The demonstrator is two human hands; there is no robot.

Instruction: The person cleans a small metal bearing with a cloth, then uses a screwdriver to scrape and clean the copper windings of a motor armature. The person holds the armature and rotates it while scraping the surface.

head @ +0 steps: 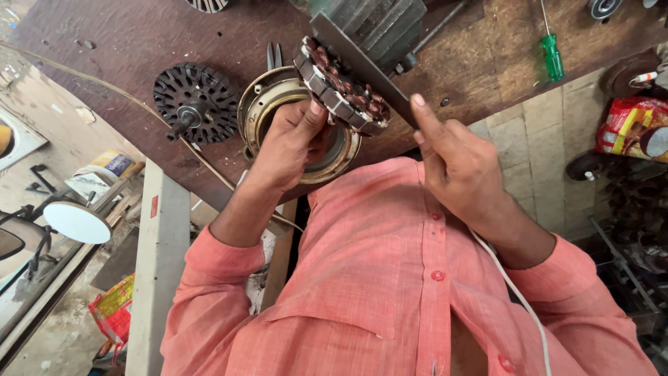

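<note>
My left hand (291,143) grips a round motor stator (341,89) with copper windings and holds it tilted above the workbench. My right hand (456,163) pinches the near end of a flat dark metal strip (362,64), index finger stretched along it. The strip lies diagonally across the top of the stator. Under the left hand sits a round brass-coloured motor housing (268,97), partly hidden by the hand and the stator. Both sleeves are salmon pink.
A black slotted rotor disc with a shaft (196,103) lies left of the housing on the brown wooden bench (118,42). Pliers (275,54), a grey metal block (379,21) and a green-handled screwdriver (553,57) lie further back. A red packet (626,125) sits on the right, and a white cable (518,299) crosses my shirt.
</note>
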